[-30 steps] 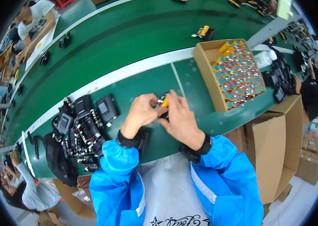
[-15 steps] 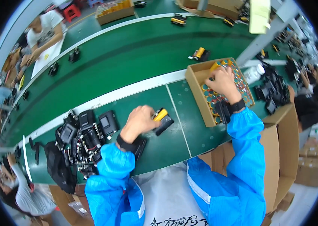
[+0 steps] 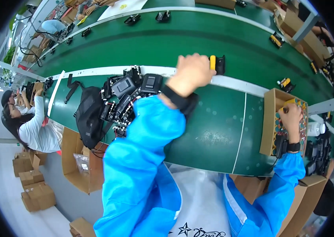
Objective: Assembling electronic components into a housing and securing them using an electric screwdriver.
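My left hand point(image 3: 194, 73) reaches over the white rail to the green belt. Its closed fingers hold a black device housing point(image 3: 221, 64) with a yellow cylindrical battery point(image 3: 213, 62) seated in it. To the right, my right hand point(image 3: 291, 117) is down in an open cardboard box point(image 3: 269, 122) of upright yellow cylindrical batteries point(image 3: 303, 112). Its fingers are curled in; what they grip is hidden. A heap of black device housings point(image 3: 123, 86) with exposed circuit boards lies left of my left forearm, beside a black bag point(image 3: 90, 114).
Along the belt point(image 3: 135, 43) lie several black parts, including a housing with a yellow battery point(image 3: 286, 84) behind the box. A white bottle point(image 3: 316, 128) and more black housings stand to its right. Open cartons point(image 3: 72, 162) flank the table. Co-workers sit far left and across the belt.
The view has turned left. My left hand has carried the housing with its battery from the tabletop forward to the belt's edge. My right hand remains in the battery box.
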Tool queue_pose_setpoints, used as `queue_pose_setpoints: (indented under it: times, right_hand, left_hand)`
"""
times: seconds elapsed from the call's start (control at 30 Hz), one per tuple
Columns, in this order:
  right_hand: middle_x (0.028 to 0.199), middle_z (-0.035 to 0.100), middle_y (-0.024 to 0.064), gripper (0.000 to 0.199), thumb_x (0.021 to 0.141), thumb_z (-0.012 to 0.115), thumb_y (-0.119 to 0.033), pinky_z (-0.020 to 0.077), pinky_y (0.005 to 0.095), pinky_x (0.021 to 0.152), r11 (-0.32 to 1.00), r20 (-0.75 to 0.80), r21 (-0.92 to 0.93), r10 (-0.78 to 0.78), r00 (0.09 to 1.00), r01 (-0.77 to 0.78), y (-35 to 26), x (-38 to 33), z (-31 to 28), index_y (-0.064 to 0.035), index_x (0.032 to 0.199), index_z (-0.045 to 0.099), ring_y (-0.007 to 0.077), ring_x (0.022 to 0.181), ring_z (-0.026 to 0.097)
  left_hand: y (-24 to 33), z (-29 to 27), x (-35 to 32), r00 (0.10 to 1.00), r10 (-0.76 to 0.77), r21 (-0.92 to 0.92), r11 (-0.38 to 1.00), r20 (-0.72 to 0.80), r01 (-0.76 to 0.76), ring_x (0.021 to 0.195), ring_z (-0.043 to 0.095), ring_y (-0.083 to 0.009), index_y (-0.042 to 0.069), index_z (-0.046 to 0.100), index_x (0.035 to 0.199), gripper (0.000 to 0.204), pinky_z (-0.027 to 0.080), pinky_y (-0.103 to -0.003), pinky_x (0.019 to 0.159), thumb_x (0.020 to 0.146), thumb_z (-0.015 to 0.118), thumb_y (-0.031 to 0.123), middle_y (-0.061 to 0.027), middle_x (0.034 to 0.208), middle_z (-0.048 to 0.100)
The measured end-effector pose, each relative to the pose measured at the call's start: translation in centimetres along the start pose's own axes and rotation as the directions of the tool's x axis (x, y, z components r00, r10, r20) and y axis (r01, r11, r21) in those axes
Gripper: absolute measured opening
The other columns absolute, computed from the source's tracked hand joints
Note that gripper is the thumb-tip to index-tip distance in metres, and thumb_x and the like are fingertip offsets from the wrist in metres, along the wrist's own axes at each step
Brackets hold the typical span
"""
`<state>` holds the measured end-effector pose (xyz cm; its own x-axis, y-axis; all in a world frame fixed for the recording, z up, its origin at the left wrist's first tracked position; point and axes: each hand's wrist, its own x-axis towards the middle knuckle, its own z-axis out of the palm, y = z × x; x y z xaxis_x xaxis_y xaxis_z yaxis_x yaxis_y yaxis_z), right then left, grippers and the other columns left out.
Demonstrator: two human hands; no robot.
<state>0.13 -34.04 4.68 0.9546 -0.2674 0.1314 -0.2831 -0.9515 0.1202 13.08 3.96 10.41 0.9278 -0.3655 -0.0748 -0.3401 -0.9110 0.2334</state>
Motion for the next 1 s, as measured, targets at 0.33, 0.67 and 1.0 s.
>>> queue_pose_setpoints:
  times: [0.33, 0.67, 1.0]
  right_hand:
    - [0.084, 0.066, 0.0032, 0.033, 0.093, 0.07, -0.03, 0.0439, 0.0244, 0.069, 0.71, -0.101, 0.685, 0.313, 0.944, -0.162, 1.1, -1.0, -2.2, 0.0018, 0.1, 0.072, 0.0109, 0.073, 0.057]
    - [0.087, 0.064, 0.0045, 0.033, 0.104, 0.054, -0.03, 0.0482, 0.0273, 0.073, 0.224, -0.294, 0.954, 0.543, 0.787, 0.201, 2.4, -3.1, -4.1, 0.002, 0.104, 0.064, 0.0109, 0.072, 0.055]
    - [0.077, 0.053, 0.0021, 0.013, 0.093, 0.066, -0.011, 0.0436, 0.0286, 0.061, -0.249, 0.164, 0.958, 0.082, 0.983, -0.139, -7.9, -8.3, -7.2, -0.0088, 0.093, 0.053, 0.0115, 0.068, 0.055]
  left_hand:
    - [-9.2, 1.9, -6.3, 0.931, 0.23, 0.287, 0.906, 0.284, -0.311, 0.125, 0.051, -0.0382, 0.001, 0.047, 0.139, 0.094, 0.036, -0.051, 0.106, 0.066, 0.084, 0.048, -0.0228, 0.127, 0.058]
    - [-3.0, 0.0, -6.0, 0.921, 0.387, -0.409, 0.847, 0.035, -0.34, 0.116, 0.057, -0.0315, -0.002, 0.045, 0.136, 0.089, 0.041, -0.046, 0.099, 0.069, 0.086, 0.041, -0.0169, 0.123, 0.059]
    - [1.6, 10.2, -9.8, 0.895, 0.104, -0.871, -0.204, 0.435, 0.447, 0.098, 0.065, -0.0208, 0.004, 0.054, 0.125, 0.051, 0.049, -0.033, 0.081, 0.092, 0.065, 0.042, -0.01, 0.109, 0.065]
